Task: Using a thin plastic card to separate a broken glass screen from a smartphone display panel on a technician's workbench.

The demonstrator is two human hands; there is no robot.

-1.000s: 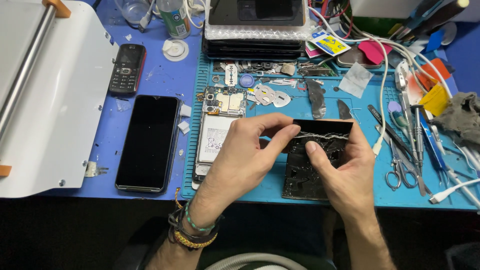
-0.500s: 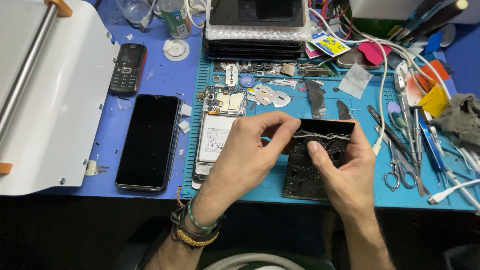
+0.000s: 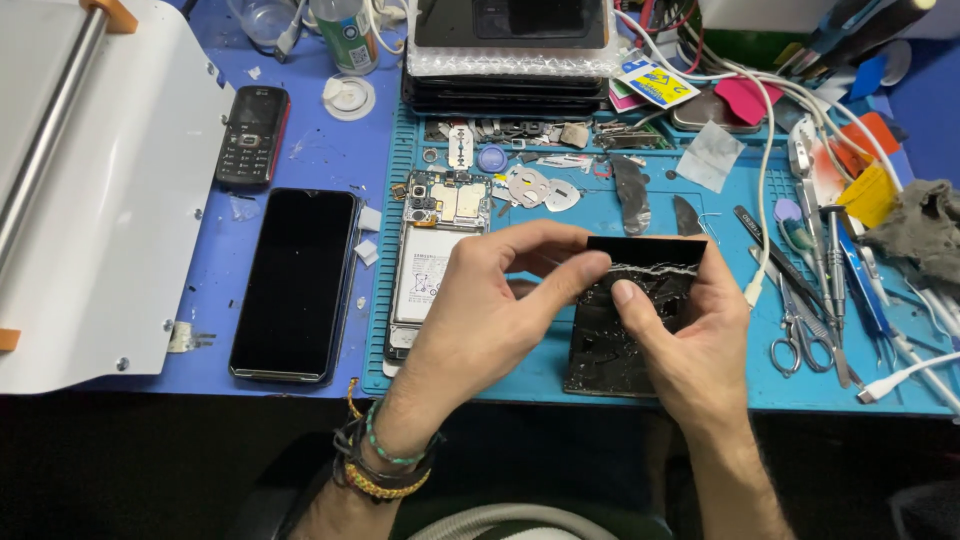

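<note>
Cluttered blue repair mat. Both hands gripped cracked black screen panel at its far edge: left hand pinching left side, right hand pinching right. Panel's long axis ran near-far; opened phone just left.

Two hands, one cracked panel, two phones, one opened phone, one scissors.
</note>
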